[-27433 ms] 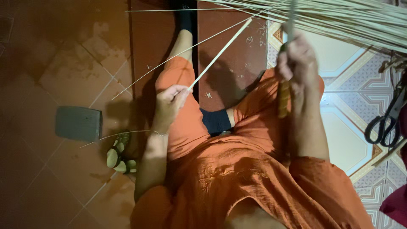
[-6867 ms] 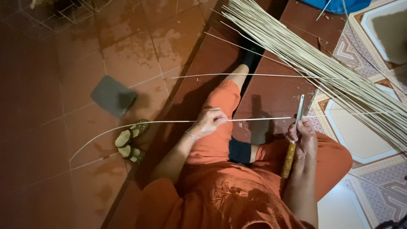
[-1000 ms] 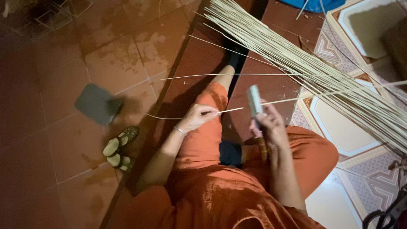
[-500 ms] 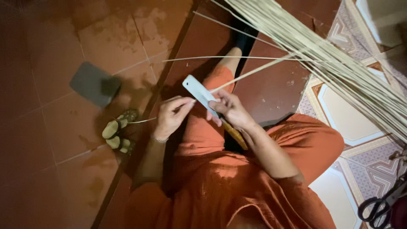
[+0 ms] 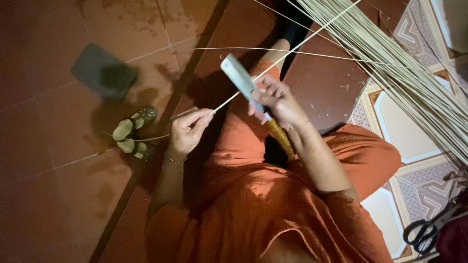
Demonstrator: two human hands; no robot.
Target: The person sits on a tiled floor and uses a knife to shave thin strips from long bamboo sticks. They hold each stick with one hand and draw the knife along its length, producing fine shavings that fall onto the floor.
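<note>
Where the red floor is dark: grey pad (image 5: 104, 71), two sandals (image 5: 132, 134) lying just beside.
Left hand (image 5: 187, 130): pinching the low end of a thin pale strip (image 5: 273, 66).
Strip: slanting up to the right, across the knife.
Right hand (image 5: 275, 100): closed around a knife (image 5: 243, 87), blade up-left, wooden handle down.
Far right: big bundle of pale strips (image 5: 399, 68), black scissors (image 5: 429, 229) on patterned tiles.
</note>
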